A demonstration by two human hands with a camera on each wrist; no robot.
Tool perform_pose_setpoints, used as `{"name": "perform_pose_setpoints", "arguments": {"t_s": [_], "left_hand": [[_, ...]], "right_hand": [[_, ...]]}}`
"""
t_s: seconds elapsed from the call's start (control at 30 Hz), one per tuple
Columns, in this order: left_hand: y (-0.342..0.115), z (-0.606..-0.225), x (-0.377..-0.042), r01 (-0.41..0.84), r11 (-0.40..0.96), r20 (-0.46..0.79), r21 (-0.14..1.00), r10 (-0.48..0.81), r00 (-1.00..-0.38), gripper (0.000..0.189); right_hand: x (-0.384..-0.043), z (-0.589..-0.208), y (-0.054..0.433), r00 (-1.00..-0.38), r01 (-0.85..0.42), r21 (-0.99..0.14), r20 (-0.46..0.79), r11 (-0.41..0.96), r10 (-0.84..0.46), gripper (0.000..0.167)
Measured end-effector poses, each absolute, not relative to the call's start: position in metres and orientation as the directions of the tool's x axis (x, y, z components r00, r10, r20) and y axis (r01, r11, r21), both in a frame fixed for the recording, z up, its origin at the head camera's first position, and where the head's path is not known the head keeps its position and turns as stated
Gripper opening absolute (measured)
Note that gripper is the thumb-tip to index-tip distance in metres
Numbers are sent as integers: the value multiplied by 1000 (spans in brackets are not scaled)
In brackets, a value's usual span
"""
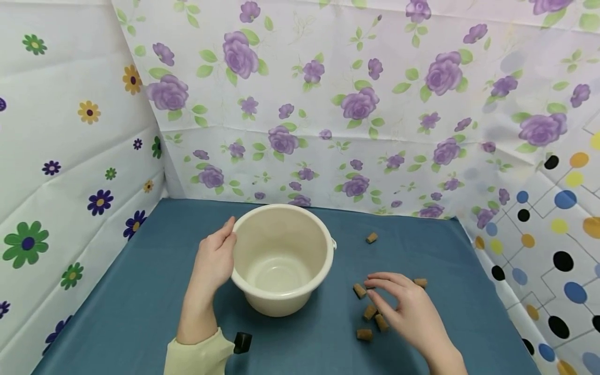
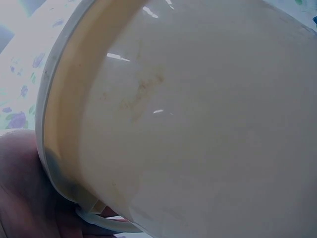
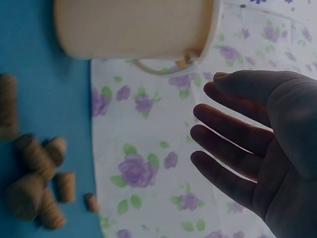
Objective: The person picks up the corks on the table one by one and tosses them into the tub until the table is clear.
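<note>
Left hand [image 1: 214,260] gripped the cream bucket [image 1: 279,306] by its rim, likely for steadiness | right hand [image 1: 405,310] hovered, fingers loosely spread, holding nothing, by corks [image 1: 364,335] scattered right of the bucket on blue cloth [image 1: 140,312]

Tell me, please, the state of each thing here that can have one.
Bucket: open-topped, nothing visible inside
Handle: lowered at the bucket's side
Corks: loose, scattered on the blue cloth
Left hand: gripping the bucket
Right hand: open, holding nothing
Flowered backdrop: hanging, creased
</note>
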State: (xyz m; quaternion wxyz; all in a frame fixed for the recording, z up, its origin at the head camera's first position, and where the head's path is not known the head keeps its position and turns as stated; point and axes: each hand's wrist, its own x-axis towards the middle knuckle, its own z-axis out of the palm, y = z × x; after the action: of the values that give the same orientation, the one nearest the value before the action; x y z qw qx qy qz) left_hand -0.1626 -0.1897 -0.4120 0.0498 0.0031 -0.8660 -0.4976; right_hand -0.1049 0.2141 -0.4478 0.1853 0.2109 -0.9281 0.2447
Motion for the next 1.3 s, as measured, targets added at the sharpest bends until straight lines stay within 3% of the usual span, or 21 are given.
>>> {"name": "perform_pose_setpoints", "arguments": {"t_s": [0.3, 0.73, 1.03, 1.3], "left_hand": [[-189, -412, -162, 48, 506, 86, 861, -52, -995, 50], [-189, -411, -162, 45, 510, 85, 859, -54, -995, 51], [-190, -411, -162, 51, 515, 87, 856, -47, -995, 51], [-191, -413, -163, 49, 510, 87, 859, -51, -995, 51]], "right_hand": [[-93, -465, 223, -928, -347, -419, 285, 839, -241, 20], [-84, -486, 233, -964, -264, -380, 133, 886, -230, 19], [-82, -493, 240, -957, -276, -428, 37, 860, -289, 17], [-85, -501, 243, -909, -317, -463, -99, 828, -404, 25]]}}
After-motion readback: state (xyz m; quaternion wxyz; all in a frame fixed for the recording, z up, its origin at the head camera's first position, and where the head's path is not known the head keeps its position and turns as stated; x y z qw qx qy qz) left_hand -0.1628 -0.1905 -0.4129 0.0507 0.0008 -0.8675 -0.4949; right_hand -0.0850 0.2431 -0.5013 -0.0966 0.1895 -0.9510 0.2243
